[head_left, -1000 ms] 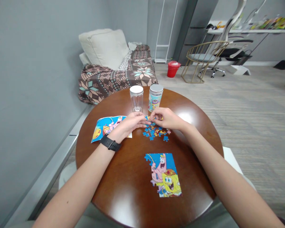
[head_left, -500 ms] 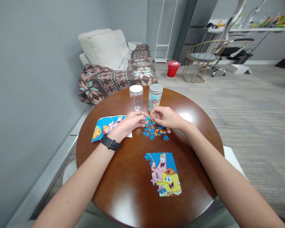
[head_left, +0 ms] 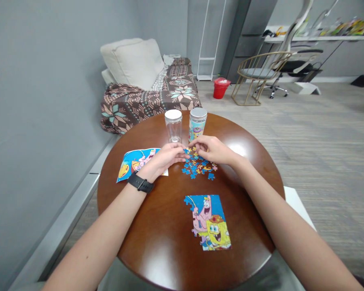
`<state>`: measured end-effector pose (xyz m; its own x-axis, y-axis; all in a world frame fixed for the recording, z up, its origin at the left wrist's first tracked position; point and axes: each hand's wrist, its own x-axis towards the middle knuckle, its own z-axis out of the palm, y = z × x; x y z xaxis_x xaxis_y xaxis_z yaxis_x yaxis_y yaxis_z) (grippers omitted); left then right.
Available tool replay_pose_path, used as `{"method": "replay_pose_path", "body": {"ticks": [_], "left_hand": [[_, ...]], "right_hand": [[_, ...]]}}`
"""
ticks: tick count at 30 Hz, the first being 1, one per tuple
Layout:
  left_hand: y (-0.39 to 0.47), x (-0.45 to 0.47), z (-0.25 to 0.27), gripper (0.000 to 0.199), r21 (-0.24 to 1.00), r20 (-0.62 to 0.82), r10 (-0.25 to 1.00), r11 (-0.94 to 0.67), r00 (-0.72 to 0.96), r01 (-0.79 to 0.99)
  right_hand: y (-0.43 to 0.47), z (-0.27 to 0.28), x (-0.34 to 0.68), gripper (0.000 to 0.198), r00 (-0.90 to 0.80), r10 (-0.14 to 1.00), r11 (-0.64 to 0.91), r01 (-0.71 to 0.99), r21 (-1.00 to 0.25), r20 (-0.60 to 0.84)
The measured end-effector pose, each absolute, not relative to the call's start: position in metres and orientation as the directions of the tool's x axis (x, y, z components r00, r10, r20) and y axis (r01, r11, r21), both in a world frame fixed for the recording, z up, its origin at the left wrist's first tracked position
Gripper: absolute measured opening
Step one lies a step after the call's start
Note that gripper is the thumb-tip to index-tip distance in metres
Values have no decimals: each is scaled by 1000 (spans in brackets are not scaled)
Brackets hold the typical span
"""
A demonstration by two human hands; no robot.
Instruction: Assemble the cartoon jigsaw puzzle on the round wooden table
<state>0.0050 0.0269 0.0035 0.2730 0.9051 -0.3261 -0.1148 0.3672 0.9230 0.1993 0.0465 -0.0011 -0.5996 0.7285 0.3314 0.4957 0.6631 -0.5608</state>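
Observation:
A pile of loose jigsaw pieces point(head_left: 197, 166), mostly blue with some yellow and red, lies on the round brown table point(head_left: 157, 226). At its left edge rests my left hand point(head_left: 171, 155), fingers loosely stretched and apart, touching or just above the outer pieces. My right hand point(head_left: 214, 149) hovers over the pile's far side, its index finger and thumb apart with yellowish pieces visible between them. Nearer to me lies a partly joined jigsaw puzzle point(head_left: 214, 226) of a pink and a yellow cartoon figure, its left edge uneven. My left forearm partly covers a printed picture sheet point(head_left: 133, 161).
Behind my hands stand a clear jar point(head_left: 174, 125) with a white lid and a printed jar point(head_left: 197, 123) with a silvery lid. Beyond the table are a sofa point(head_left: 148, 93) with a patterned cover, a red bin point(head_left: 221, 88) and a gold-framed chair point(head_left: 257, 72).
My right hand's index finger and thumb have spread, and yellowish pieces show between them. My left hand has barely moved. The joined puzzle and jars look the same.

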Motion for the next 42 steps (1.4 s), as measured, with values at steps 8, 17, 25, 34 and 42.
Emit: {"method": "replay_pose_path", "body": {"ticks": [8,17,25,34,42], "left_hand": [[24,6,6,13,930,-315,908,353,275,-102],[24,6,6,13,934,-310,909,346,278,-89],[23,8,9,15,930,-323,908,356,267,-86],[23,5,7,17,932,-325,896,357,303,-56],[22,3,5,19,940,-281,899,328,337,-92]], "right_hand": [[45,-1,199,27,-588,747,635,493,-594,311],[44,1,199,27,-585,752,626,490,-607,304],[43,3,199,25,-582,761,611,498,-615,285],[42,4,200,17,-594,765,600,516,-611,250],[40,5,200,26,-587,756,628,527,-573,289]]}}
